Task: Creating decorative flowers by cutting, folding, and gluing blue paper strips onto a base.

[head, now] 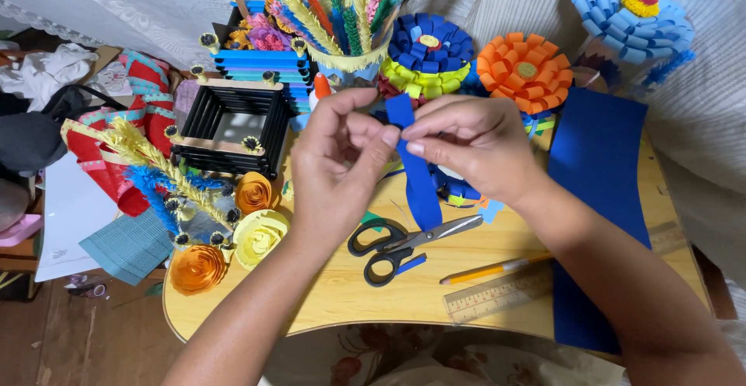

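While both hands pinch its top, the blue paper strip [418, 176] hangs above the scissors [400, 242]; left hand [338, 164] and right hand [466, 149] grip narrowly. Light, floppy and easily creased, it looks best held by its ends

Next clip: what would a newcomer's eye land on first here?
First, the two hands at centre: the left hand and right hand pinch a blue paper strip between them above the wooden table. Behind them, at the table's far edge, stands a row of bright looped-paper flowers, blue-and-yellow beside orange. Just below the hands lie black-handled scissors, with a large dark blue paper sheet on the right.
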